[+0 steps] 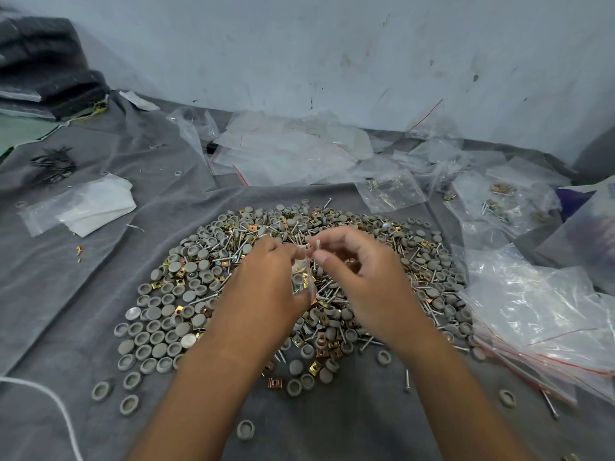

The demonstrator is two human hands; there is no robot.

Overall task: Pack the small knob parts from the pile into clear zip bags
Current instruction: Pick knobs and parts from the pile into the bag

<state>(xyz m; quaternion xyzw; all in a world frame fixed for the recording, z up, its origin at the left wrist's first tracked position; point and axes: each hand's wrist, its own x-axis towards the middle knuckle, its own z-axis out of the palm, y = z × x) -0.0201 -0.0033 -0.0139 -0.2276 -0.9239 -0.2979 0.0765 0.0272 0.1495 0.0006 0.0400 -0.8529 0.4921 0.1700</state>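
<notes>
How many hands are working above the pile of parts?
2. The left hand is over the middle of the pile and grips a small clear bag. The right hand is beside it, fingers pinching the bag's mouth. None seems hidden.

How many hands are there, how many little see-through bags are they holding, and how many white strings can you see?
Bare hands: 2, the left hand and the right hand
Small clear zip bag held between the hands: 1
White cord on the grey cloth, lower left: 1
Total: 4
</notes>
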